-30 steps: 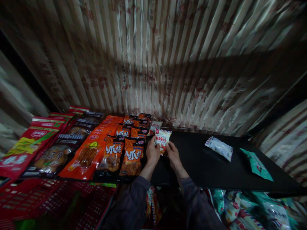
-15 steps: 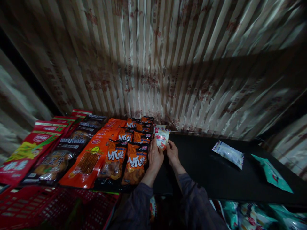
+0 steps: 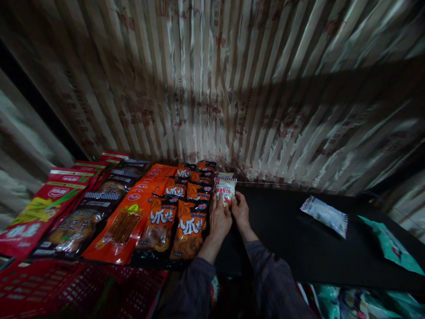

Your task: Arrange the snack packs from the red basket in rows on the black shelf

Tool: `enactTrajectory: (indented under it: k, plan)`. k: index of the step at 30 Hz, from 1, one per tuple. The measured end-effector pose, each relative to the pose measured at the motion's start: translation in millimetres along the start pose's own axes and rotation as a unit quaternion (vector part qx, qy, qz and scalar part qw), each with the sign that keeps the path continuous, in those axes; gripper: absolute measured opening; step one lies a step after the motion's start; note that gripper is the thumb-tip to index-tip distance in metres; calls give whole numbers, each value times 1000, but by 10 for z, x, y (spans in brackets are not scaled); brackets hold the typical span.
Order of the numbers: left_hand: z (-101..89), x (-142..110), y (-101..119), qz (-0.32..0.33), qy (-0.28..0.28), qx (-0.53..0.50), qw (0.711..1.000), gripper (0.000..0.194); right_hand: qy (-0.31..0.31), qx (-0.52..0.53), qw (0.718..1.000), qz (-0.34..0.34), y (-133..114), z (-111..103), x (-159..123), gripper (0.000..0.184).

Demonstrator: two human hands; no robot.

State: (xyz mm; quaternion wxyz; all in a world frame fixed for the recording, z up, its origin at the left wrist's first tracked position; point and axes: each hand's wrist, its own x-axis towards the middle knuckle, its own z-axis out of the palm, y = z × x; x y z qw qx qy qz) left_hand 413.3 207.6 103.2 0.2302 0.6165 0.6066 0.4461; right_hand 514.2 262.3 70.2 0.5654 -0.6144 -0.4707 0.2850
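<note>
A small white snack packet (image 3: 226, 188) with red lettering and a striped top edge is at the back of the black shelf (image 3: 268, 230). My left hand (image 3: 219, 222) grips its lower left side, fingers bent over it. On the lower right side, my right hand (image 3: 241, 214) pinches the same packet. The hands partly hide its bottom. Behind it shows the top of another pale packet (image 3: 224, 175). Orange-and-black snack bags (image 3: 190, 226) lie in rows just left of my left hand.
Further left are orange stick-snack bags (image 3: 114, 235), dark bags (image 3: 75, 226) and red bags (image 3: 28, 221). To the right lie a white-blue packet (image 3: 325, 216) and a teal bag (image 3: 393, 246). A red basket (image 3: 43, 288) sits below the shelf; corrugated sheeting (image 3: 206, 88) rises behind.
The white packet has tilted back slightly, and my hands have shifted a little with it, still on both sides. The camera view has turned slightly, moving the shelf goods on the right outward.
</note>
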Motion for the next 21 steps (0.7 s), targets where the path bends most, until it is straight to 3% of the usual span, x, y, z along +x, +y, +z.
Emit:
enactTrajectory:
  k: [8,14,21]
  plan:
    - [4,10,-5,-9,-10,-33,999,59,11,-1,999,-32,-5,27,-29,42]
    - [-29,38,-4,-8,-15,-50,999,60,17,-79,997,-16,-108,26,-104,35]
    - [-53,37,55,-32,-47,-35,998,63,19,-119,992,-42,-165,-2,-136,45]
